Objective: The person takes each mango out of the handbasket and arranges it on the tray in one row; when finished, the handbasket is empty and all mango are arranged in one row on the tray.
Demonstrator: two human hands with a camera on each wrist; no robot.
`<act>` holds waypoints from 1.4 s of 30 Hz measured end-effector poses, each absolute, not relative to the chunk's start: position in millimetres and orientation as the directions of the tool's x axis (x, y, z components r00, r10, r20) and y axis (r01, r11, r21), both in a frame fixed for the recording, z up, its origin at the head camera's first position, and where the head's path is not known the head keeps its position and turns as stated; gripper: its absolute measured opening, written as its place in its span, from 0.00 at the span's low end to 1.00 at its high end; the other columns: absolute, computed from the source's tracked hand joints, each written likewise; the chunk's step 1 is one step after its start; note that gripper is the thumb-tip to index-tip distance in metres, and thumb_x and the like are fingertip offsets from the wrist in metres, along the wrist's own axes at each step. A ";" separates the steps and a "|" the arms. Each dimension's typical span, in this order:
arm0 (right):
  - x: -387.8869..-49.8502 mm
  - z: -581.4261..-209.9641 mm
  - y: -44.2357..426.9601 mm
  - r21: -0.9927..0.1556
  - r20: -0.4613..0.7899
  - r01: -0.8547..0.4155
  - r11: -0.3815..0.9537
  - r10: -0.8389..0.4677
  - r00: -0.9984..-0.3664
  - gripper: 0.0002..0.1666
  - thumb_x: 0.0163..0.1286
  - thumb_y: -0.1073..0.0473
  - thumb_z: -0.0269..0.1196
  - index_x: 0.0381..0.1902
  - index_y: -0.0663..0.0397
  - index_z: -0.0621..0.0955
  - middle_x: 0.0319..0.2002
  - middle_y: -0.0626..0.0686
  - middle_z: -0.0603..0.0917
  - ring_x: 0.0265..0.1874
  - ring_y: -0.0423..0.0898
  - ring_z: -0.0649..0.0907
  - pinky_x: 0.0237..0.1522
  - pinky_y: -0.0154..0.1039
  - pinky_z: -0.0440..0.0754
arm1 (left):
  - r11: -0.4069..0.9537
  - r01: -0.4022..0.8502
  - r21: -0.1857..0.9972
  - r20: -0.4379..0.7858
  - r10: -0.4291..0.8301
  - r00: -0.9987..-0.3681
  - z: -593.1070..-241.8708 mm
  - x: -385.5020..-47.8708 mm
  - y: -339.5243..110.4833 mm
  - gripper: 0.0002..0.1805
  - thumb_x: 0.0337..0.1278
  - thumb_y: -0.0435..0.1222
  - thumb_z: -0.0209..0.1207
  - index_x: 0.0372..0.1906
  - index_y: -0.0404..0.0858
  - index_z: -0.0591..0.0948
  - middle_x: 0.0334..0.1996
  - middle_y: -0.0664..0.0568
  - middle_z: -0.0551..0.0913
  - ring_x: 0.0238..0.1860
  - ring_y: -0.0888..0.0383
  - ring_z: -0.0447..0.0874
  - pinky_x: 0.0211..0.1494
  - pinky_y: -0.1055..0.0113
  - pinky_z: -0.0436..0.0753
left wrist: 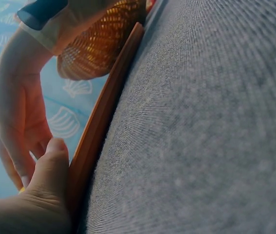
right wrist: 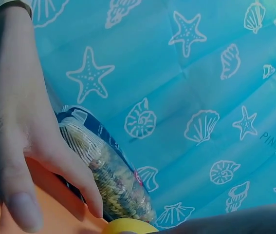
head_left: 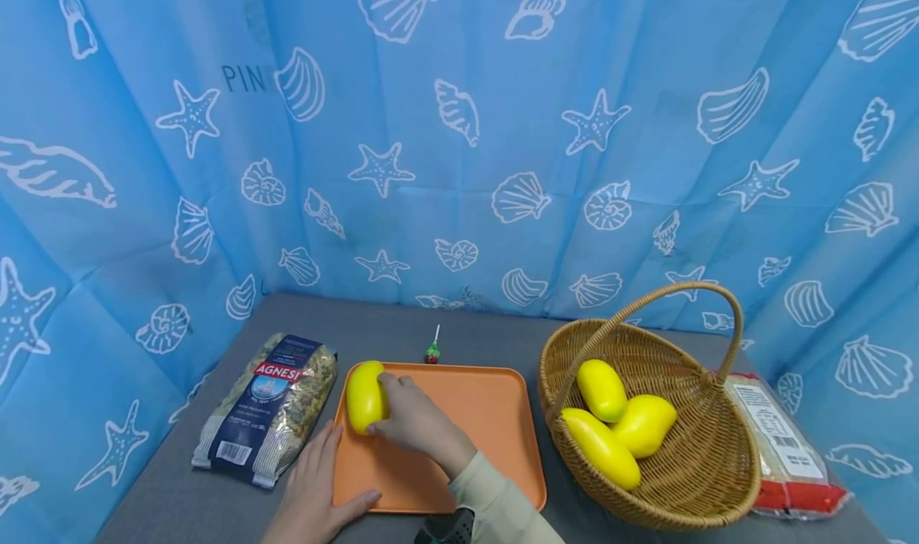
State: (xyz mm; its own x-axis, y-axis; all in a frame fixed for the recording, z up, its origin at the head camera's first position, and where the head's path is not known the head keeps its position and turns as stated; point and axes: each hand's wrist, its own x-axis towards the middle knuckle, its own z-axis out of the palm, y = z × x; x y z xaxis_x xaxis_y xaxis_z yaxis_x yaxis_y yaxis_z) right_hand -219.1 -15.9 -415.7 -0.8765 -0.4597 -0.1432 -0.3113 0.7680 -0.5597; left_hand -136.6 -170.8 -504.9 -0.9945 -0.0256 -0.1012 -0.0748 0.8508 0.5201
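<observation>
At the left end of an orange tray (head_left: 459,424), my right hand (head_left: 420,420) grips a yellow mango-shaped fruit (head_left: 366,398) by its right side, thumb towards the front. My left hand (head_left: 312,484) rests at the tray's left front corner, fingers extended along the left edge, thumb over the front part. In the left wrist view the left thumb (left wrist: 47,183) lies beside the tray's edge (left wrist: 103,105), with the right hand (left wrist: 21,105) arched beyond it. The right wrist view shows the left hand (right wrist: 30,122) over the tray and the top of the yellow fruit (right wrist: 128,226).
A pasta bag (head_left: 269,408) lies left of the tray. A wicker basket (head_left: 704,448) with three yellow fruits (head_left: 601,391) stands on the right, another bag (head_left: 778,440) partly behind it. A lollipop (head_left: 433,348) lies behind the tray; a blue shell-print curtain (head_left: 459,161) hangs at the back.
</observation>
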 end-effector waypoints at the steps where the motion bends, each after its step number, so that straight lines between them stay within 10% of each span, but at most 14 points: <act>1: -219.6 -416.3 -16.0 -0.559 -0.143 -0.312 0.769 -0.459 -0.877 0.46 0.56 0.51 0.72 0.69 0.55 0.66 0.51 0.58 0.76 0.38 0.46 0.77 0.40 0.42 0.80 | 0.850 -0.077 0.521 -0.107 -0.024 -0.994 -504.5 -136.4 -171.0 0.67 0.36 0.76 0.56 0.72 0.30 0.55 0.72 0.34 0.54 0.68 0.34 0.56 0.62 0.30 0.60; 24: -209.4 -406.1 -2.4 -0.566 -0.113 -0.328 0.757 -0.465 -0.878 0.44 0.57 0.47 0.71 0.68 0.54 0.67 0.61 0.60 0.69 0.38 0.46 0.80 0.39 0.40 0.82 | 0.864 -0.103 0.494 -0.151 -0.031 -0.988 -504.5 -139.8 -168.9 0.68 0.33 0.76 0.58 0.72 0.30 0.56 0.71 0.33 0.55 0.65 0.33 0.58 0.61 0.30 0.60; 42: -125.8 -306.9 162.2 -0.546 -0.112 -0.513 0.663 -0.664 -0.739 0.34 0.65 0.38 0.61 0.66 0.38 0.69 0.56 0.41 0.73 0.46 0.32 0.77 0.43 0.32 0.81 | 0.874 -0.107 0.474 -0.151 -0.039 -0.988 -505.5 -140.2 -170.5 0.71 0.28 0.78 0.57 0.71 0.30 0.57 0.69 0.33 0.56 0.63 0.34 0.61 0.61 0.31 0.61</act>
